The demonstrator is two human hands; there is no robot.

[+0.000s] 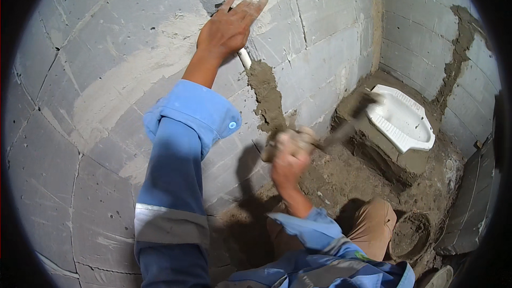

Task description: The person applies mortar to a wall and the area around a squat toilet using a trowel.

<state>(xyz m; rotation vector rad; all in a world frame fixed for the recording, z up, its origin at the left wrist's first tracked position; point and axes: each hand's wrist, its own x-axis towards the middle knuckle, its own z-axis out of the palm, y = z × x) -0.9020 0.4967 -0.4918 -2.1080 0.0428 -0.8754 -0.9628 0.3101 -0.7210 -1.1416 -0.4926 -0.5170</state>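
Note:
My left hand (226,29) lies against the grey block wall with its fingers stretched out, over the upper end of a white pipe (244,57) set in a groove. Below the pipe a strip of wet mortar (266,93) fills the groove downward. At the lower end of this strip my right hand (290,157) is closed and smeared by motion, its knuckles greyish as if coated with mortar. From it a blurred long grey tool (341,133) points up and right; its exact kind cannot be made out.
A white squat toilet pan (402,120) sits on a raised mortar base at the right. Beside my knee (373,229) stands a round bucket (409,237) with mortar-like material inside. Another mortar-filled groove (461,48) runs down the far right wall. A grey slab (472,197) leans at the right edge.

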